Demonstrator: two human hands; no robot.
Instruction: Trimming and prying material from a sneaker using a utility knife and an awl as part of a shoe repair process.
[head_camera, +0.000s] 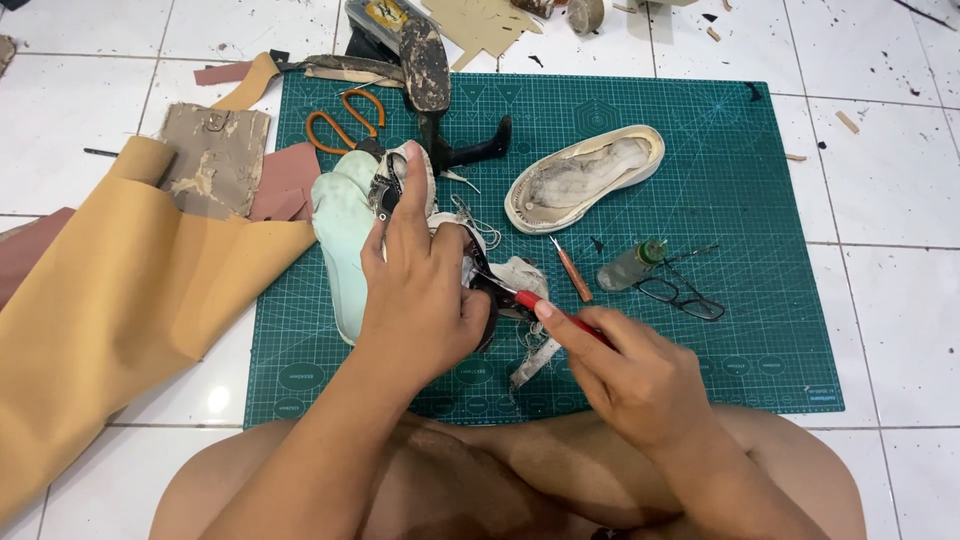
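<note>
Shoe upper, pale green, sits on my green cutting mat, clenched in my left hand, while my right hand grasps a red-handled tool that I judge needs shallow strokes, detached sole and glasses lying clear.

Packaging/labels: one small clear bottle with a green cap is lying on its side on the green cutting mat, right of centre, just beside a pair of black-framed glasses. A dark rectangular box with a yellow label is sitting at the top edge, partly cut off. No signs or screens showing.
</note>
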